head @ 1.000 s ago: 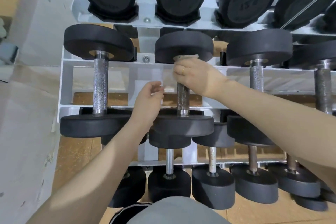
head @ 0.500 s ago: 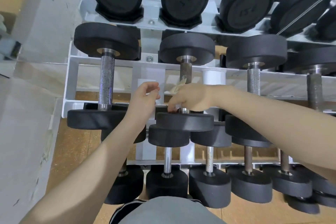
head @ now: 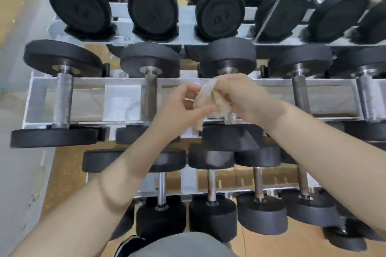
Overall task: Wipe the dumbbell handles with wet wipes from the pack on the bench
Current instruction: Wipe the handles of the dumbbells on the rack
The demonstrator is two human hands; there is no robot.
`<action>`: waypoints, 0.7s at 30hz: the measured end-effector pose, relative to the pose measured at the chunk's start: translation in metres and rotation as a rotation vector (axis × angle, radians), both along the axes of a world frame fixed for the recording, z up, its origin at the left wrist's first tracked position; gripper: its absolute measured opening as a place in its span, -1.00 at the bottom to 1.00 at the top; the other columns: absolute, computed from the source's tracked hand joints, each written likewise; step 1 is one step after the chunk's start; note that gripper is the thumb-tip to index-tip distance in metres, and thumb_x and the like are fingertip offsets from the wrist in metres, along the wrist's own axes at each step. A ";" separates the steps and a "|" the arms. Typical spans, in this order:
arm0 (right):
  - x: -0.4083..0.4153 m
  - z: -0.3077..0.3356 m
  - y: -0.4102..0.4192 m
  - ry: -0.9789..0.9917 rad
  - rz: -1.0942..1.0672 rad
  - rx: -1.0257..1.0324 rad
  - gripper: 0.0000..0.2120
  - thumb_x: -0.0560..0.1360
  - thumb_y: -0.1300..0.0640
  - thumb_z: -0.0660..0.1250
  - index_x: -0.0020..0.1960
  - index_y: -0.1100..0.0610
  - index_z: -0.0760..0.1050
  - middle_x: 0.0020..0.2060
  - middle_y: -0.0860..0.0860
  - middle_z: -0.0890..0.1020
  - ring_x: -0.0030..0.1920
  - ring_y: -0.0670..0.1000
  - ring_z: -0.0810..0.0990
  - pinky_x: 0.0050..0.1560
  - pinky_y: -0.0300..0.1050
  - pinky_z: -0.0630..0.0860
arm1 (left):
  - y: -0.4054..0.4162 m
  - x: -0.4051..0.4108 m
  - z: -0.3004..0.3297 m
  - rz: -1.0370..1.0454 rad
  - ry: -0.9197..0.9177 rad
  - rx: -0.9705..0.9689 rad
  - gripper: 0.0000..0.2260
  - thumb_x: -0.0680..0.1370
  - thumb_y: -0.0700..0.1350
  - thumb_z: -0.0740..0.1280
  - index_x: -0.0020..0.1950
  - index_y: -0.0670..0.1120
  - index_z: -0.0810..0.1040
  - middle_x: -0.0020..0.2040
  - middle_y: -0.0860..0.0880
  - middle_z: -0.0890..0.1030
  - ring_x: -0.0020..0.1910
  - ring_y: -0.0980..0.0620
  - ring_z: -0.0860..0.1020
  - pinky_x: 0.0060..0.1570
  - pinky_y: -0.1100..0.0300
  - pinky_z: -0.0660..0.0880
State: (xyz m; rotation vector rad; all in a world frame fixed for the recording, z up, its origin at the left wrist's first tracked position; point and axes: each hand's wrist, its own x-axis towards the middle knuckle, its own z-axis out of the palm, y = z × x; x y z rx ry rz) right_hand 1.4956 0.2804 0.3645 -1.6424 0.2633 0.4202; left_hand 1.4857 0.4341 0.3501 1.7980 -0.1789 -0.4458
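Observation:
Black dumbbells with metal handles lie on a white three-tier rack (head: 123, 101). My right hand (head: 247, 98) grips a crumpled wet wipe (head: 205, 98) over the handle of the third dumbbell (head: 228, 59) on the middle tier. That handle is hidden except for its near end (head: 229, 120). My left hand (head: 180, 107) pinches the wipe's left edge between thumb and fingers. The second dumbbell's handle (head: 150, 98) stands bare just left of my hands. The pack of wipes and the bench are out of view.
Larger dumbbells (head: 153, 9) sit on the top tier and smaller ones (head: 212, 213) on the bottom tier. A grey wall (head: 18, 183) runs along the left. Wooden floor (head: 271, 244) shows below, with my grey-clad knee (head: 181, 246) at the bottom edge.
My right hand slid down the second dumbbell's handle with the wipe, then moved right to the third dumbbell. My left hand now pinches the wipe. The camera view shifted closer.

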 end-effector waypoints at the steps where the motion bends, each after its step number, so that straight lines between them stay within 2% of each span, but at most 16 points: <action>1: -0.005 0.002 -0.015 0.027 -0.004 0.014 -0.75 0.43 0.34 0.14 -0.12 0.54 0.45 -0.59 0.16 0.44 -0.37 0.15 0.42 -0.26 -0.11 0.40 | -0.015 -0.006 0.000 0.024 -0.003 -0.005 -0.84 0.46 -0.11 0.41 -0.05 0.04 0.46 -0.14 0.06 0.56 -0.22 0.18 0.55 -0.19 0.35 0.49; 3: -0.014 0.005 -0.049 0.076 -0.011 0.024 -0.80 0.43 0.28 0.20 -0.03 0.34 0.53 -0.40 0.18 0.54 -0.24 0.14 0.50 -0.15 -0.07 0.44 | -0.044 -0.018 0.000 0.071 -0.018 -0.005 -0.92 0.51 -0.10 0.36 -0.12 0.02 0.47 -0.19 0.05 0.56 -0.23 0.14 0.53 -0.17 0.31 0.46; 5: -0.023 0.008 -0.083 0.115 -0.005 -0.002 -0.86 0.48 0.26 0.22 -0.04 0.22 0.53 -0.23 0.12 0.57 -0.20 0.05 0.55 -0.14 -0.09 0.48 | -0.069 -0.027 0.001 0.104 -0.036 -0.017 -0.88 0.55 -0.13 0.31 -0.19 0.01 0.50 -0.25 0.05 0.57 -0.25 0.12 0.52 -0.14 0.24 0.49; 7: -0.030 0.012 -0.115 0.159 0.003 -0.005 -0.88 0.52 0.26 0.20 -0.08 0.21 0.51 -0.27 0.07 0.56 -0.25 0.01 0.54 -0.23 -0.15 0.48 | -0.088 -0.034 0.002 0.094 -0.097 0.019 -0.79 0.56 -0.18 0.24 -0.25 0.00 0.51 -0.33 0.07 0.56 -0.30 0.13 0.49 -0.16 0.23 0.47; 9: -0.032 0.015 -0.137 0.232 0.028 0.010 -0.88 0.52 0.23 0.22 -0.13 0.20 0.51 -0.30 0.05 0.58 -0.28 -0.01 0.56 -0.28 -0.18 0.50 | -0.102 -0.041 0.000 0.050 -0.101 0.097 -0.74 0.57 -0.20 0.19 -0.29 -0.01 0.50 -0.44 0.15 0.51 -0.40 0.22 0.44 -0.27 0.34 0.41; 11: -0.033 0.021 -0.149 0.355 0.091 0.086 -0.88 0.50 0.15 0.26 -0.07 0.21 0.51 -0.28 0.04 0.62 -0.26 -0.02 0.60 -0.27 -0.18 0.53 | -0.111 -0.048 -0.001 0.053 0.062 0.002 -0.72 0.60 -0.21 0.15 -0.27 -0.05 0.50 -0.46 0.13 0.50 -0.45 0.23 0.44 -0.33 0.35 0.41; 13: -0.033 0.021 -0.154 0.444 0.114 0.237 -0.80 0.46 0.07 0.28 -0.01 0.19 0.49 -0.29 0.03 0.61 -0.28 -0.02 0.60 -0.20 -0.18 0.56 | -0.118 -0.053 -0.003 0.176 0.336 -0.235 -0.73 0.61 -0.22 0.10 -0.24 -0.10 0.48 -0.40 0.04 0.54 -0.40 0.13 0.50 -0.39 0.29 0.47; 14: -0.033 0.019 -0.154 0.452 0.095 0.334 -0.76 0.46 0.02 0.26 0.00 0.17 0.48 -0.31 0.02 0.60 -0.29 -0.02 0.60 -0.14 -0.16 0.55 | -0.120 -0.054 -0.002 0.254 0.416 -0.335 -0.73 0.61 -0.23 0.09 -0.24 -0.10 0.46 -0.40 0.02 0.55 -0.40 0.09 0.51 -0.44 0.31 0.46; 15: -0.034 0.015 -0.153 0.433 0.065 0.433 -0.69 0.46 -0.06 0.23 0.03 0.16 0.49 -0.26 0.04 0.60 -0.23 0.01 0.61 -0.06 -0.12 0.55 | -0.120 -0.056 -0.002 0.319 0.445 -0.395 -0.72 0.60 -0.23 0.08 -0.25 -0.10 0.45 -0.42 0.03 0.57 -0.40 0.07 0.53 -0.48 0.33 0.45; 17: -0.035 0.004 -0.147 0.371 -0.037 0.541 -0.44 0.40 -0.24 0.19 0.16 0.18 0.51 -0.02 0.10 0.60 -0.01 0.10 0.59 0.10 0.00 0.53 | -0.119 -0.059 -0.004 0.388 0.472 -0.512 -0.73 0.60 -0.21 0.09 -0.23 -0.08 0.48 -0.39 0.03 0.61 -0.40 0.09 0.59 -0.49 0.33 0.47; 19: -0.037 -0.009 -0.137 0.344 -0.120 0.571 -0.26 0.42 -0.39 0.08 0.22 0.21 0.50 0.03 0.13 0.61 0.02 0.10 0.60 0.09 -0.01 0.54 | -0.115 -0.059 -0.005 0.363 0.513 -0.644 -0.74 0.61 -0.16 0.09 -0.14 -0.09 0.54 -0.30 0.01 0.66 -0.31 0.08 0.64 -0.39 0.29 0.53; 21: -0.042 -0.020 -0.125 0.393 -0.112 0.576 -0.06 0.34 -0.49 0.07 0.34 0.28 0.39 0.25 0.26 0.50 0.24 0.20 0.51 0.29 0.06 0.42 | -0.110 -0.056 -0.009 0.325 0.566 -0.678 -0.69 0.62 -0.07 0.04 -0.06 -0.07 0.57 -0.25 0.02 0.67 -0.26 0.09 0.65 -0.32 0.28 0.53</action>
